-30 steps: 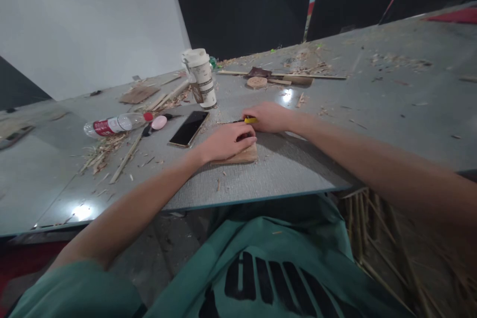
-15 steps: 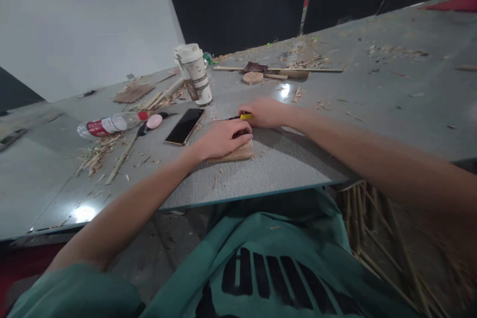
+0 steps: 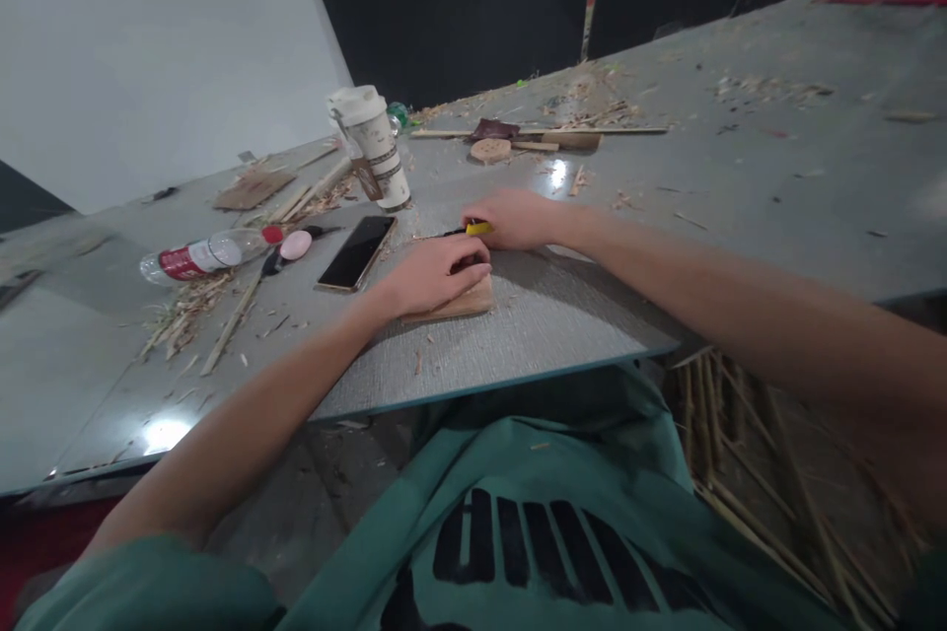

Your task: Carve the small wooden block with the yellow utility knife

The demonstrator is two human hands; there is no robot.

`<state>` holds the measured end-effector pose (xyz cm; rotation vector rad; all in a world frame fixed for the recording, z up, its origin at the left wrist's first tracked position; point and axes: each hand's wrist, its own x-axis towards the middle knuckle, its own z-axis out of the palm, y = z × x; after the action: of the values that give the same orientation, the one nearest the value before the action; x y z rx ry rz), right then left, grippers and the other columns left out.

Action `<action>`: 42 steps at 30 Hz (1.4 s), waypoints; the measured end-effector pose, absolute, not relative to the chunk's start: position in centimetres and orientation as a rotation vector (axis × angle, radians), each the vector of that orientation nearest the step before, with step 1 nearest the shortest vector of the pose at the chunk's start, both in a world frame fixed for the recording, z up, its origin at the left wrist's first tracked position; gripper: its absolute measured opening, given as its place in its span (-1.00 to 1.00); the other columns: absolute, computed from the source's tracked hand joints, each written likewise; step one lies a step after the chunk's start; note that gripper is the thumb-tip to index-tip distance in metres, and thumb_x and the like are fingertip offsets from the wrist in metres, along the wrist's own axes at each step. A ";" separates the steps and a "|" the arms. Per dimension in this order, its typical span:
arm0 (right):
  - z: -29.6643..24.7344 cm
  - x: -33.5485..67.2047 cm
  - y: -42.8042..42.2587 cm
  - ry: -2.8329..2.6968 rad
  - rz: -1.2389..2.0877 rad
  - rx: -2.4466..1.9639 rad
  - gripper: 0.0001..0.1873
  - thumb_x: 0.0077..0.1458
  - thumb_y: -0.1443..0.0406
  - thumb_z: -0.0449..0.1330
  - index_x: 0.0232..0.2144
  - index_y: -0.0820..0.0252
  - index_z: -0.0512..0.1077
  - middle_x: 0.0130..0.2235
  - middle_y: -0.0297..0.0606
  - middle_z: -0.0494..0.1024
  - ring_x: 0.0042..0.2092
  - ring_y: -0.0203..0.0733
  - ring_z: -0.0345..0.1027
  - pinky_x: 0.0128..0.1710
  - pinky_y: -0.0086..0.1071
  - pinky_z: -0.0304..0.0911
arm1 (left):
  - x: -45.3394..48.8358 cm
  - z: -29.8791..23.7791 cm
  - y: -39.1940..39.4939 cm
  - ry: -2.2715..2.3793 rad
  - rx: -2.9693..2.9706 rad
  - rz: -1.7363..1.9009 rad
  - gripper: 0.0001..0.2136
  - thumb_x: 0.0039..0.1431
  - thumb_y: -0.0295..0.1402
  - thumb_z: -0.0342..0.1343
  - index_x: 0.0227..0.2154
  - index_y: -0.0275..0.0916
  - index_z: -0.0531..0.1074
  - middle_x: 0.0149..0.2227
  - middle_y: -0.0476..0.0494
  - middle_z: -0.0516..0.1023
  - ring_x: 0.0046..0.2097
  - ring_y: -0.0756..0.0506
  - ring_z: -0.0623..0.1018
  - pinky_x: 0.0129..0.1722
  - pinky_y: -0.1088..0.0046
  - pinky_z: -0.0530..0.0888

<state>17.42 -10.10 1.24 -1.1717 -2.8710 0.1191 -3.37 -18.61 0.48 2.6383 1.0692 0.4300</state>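
My left hand (image 3: 431, 274) lies palm down on a small flat wooden block (image 3: 460, 303) on the grey table (image 3: 562, 315), fingers curled over its far edge. Just beyond it, my right hand (image 3: 513, 218) is closed around a yellow-tipped tool (image 3: 477, 228) whose dark front end points left along the table. The two hands almost touch. What lies under my left fingers is hidden.
A black phone (image 3: 356, 251) lies left of my hands, with a pink oval object (image 3: 296, 245), a plastic bottle (image 3: 203, 254) and wood shavings further left. A paper cup (image 3: 371, 146) stands behind. Sticks and a round wooden disc (image 3: 490, 150) lie at the back. Bamboo strips (image 3: 747, 473) lean below the table's right edge.
Both hands keep their places on the block and the tool. The view has shifted slightly, so everything sits a little more to the left and higher.
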 end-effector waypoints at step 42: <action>1.3 17.5 -10.2 -2.907 0.076 -1.173 -0.59 0.44 0.07 0.29 0.17 0.16 0.51 0.13 -0.12 0.59 0.05 -0.06 0.55 0.06 -0.04 0.54 | -4.4 2.1 -18.9 0.939 2.666 0.193 -0.34 0.31 0.17 0.20 0.31 -0.16 0.43 0.21 -0.29 0.61 0.06 -0.31 0.62 -0.03 0.23 0.47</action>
<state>17.46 -10.24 1.35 -1.1733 -2.9066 0.0762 -4.44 -18.89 2.10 2.6659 0.9389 0.1929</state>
